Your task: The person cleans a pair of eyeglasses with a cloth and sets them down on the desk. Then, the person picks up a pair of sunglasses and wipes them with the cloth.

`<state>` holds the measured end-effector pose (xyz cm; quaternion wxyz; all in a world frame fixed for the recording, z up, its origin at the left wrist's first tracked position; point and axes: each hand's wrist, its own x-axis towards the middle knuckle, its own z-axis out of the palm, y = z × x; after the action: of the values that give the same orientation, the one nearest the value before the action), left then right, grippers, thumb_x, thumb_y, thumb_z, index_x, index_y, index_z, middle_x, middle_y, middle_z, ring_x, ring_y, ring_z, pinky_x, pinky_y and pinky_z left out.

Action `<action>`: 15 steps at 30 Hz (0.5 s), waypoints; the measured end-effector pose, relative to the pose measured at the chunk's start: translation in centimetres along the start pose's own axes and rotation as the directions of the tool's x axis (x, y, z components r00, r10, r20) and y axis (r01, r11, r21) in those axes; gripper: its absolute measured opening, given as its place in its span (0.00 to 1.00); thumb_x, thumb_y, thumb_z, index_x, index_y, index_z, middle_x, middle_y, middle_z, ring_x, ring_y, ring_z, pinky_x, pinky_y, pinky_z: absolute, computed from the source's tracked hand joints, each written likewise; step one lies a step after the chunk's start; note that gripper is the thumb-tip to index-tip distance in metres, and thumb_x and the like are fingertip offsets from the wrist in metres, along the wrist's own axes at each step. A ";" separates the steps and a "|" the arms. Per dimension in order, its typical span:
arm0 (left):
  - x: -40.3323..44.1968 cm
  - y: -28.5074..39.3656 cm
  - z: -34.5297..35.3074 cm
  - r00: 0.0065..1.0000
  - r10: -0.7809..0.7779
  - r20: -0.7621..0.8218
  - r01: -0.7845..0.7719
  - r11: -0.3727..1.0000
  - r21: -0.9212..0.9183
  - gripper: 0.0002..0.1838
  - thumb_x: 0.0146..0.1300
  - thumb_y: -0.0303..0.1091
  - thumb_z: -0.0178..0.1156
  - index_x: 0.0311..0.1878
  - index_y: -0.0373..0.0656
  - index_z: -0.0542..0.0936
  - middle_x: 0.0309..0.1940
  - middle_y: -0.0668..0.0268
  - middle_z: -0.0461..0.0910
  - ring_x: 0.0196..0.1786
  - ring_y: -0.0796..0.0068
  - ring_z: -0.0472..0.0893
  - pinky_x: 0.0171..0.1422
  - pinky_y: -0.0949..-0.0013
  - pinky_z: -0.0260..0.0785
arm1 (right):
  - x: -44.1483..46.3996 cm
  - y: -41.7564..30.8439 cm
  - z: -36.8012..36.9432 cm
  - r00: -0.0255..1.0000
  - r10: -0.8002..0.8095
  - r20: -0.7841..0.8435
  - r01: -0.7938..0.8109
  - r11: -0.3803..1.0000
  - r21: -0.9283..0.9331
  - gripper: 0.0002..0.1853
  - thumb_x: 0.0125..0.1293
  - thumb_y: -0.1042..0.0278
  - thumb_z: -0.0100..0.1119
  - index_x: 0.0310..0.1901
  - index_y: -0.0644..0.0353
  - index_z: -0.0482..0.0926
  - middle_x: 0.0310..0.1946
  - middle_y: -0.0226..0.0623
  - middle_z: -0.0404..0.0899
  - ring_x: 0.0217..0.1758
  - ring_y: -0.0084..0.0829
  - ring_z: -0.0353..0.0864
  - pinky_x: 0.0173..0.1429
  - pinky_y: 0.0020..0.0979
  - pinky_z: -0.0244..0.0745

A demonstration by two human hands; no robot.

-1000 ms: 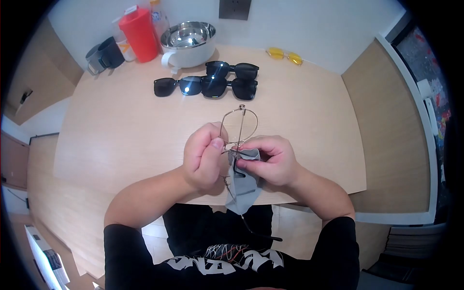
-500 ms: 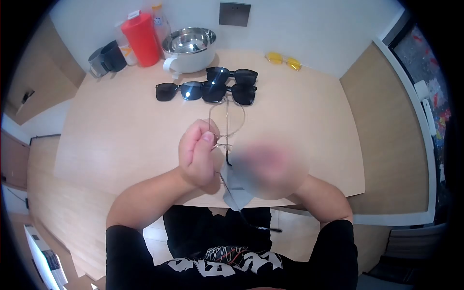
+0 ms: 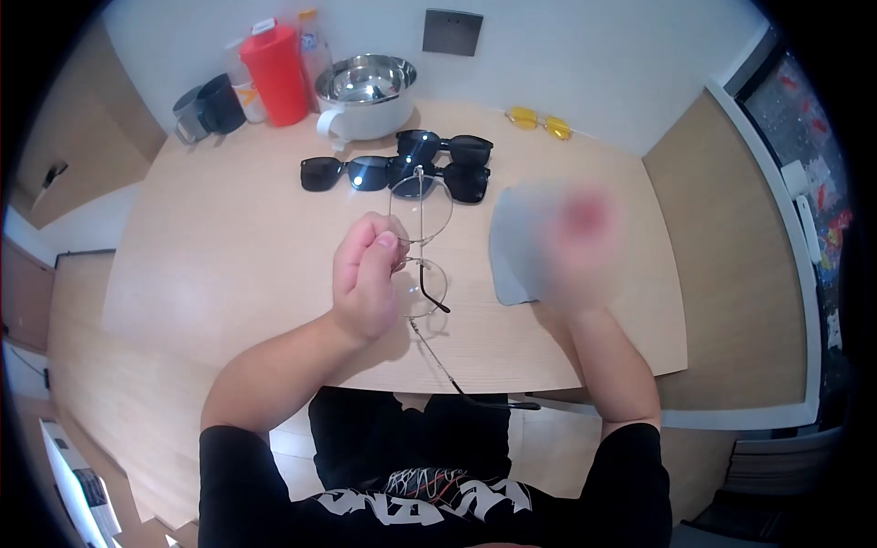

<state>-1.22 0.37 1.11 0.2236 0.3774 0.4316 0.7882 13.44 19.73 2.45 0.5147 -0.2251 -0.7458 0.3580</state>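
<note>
Glasses [image 3: 421,239] with thin wire rims are held on edge above the table [image 3: 228,247], pinched near the bridge by the left hand [image 3: 364,274], its thumb pressed over curled fingers; from my remote seat I see no gap in that grip. Both side arms look unfolded, one reaching past the table's front edge, so I would favour a light pinch on metal, thumb clear of the lenses, since the slim frame could bend. The right hand [image 3: 582,242] is a blur at a grey cloth [image 3: 512,265], and I cannot tell how far its fingers are spread or whether they have hold of it. Pale and wood-grained, the tabletop carries a cluster of dark sunglasses [image 3: 417,146] beyond the left hand, with yellow-tinted spectacles [image 3: 523,118] farther back to the right. A white bowl [image 3: 361,121], red tumbler [image 3: 276,80] and dark mug [image 3: 221,105] stand toward the back left, below a pale wall [image 3: 585,55].
</note>
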 end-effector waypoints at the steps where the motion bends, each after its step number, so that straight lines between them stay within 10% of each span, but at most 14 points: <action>1: 0.0 0.0 0.0 1.000 0.004 0.008 -0.004 1.000 0.012 0.11 0.72 0.32 0.43 0.30 0.46 0.62 0.27 0.70 0.63 0.29 0.81 0.59 0.34 0.76 0.54 | -0.9 0.9 -0.1 0.995 -0.002 0.101 -0.010 0.993 0.116 0.15 0.54 0.79 0.70 0.41 0.60 0.75 0.36 0.29 0.71 0.41 0.24 0.71 0.46 0.27 0.68; 4: -0.3 -0.4 -0.2 1.000 0.003 0.005 -0.003 1.000 -0.004 0.09 0.72 0.29 0.43 0.32 0.43 0.66 0.28 0.71 0.66 0.31 0.83 0.61 0.37 0.76 0.56 | -2.0 0.0 -0.4 0.817 -0.392 0.423 0.253 0.902 0.349 0.15 0.49 0.74 0.76 0.34 0.58 0.77 0.27 0.31 0.72 0.32 0.30 0.72 0.38 0.30 0.66; 5: -0.2 -0.6 -0.3 1.000 0.006 -0.001 -0.006 1.000 -0.017 0.09 0.72 0.27 0.42 0.34 0.41 0.68 0.29 0.71 0.68 0.32 0.84 0.62 0.38 0.77 0.57 | -1.4 -1.8 -0.6 0.537 -0.662 0.523 0.527 0.747 0.404 0.15 0.48 0.70 0.79 0.30 0.56 0.78 0.23 0.31 0.72 0.27 0.32 0.72 0.33 0.32 0.65; 15: -0.6 -1.4 -0.2 0.996 0.076 0.050 -0.083 0.982 0.172 0.09 0.72 0.27 0.44 0.33 0.39 0.68 0.29 0.70 0.69 0.34 0.82 0.64 0.40 0.76 0.61 | -2.3 -1.9 -0.4 0.474 -0.737 0.482 0.433 0.672 0.601 0.23 0.46 0.50 0.81 0.24 0.56 0.76 0.19 0.30 0.70 0.20 0.34 0.69 0.24 0.34 0.57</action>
<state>-1.00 0.64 -0.41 0.1673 0.4293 0.4784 0.7475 14.77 17.00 2.59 0.3215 0.3120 -0.8212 0.3535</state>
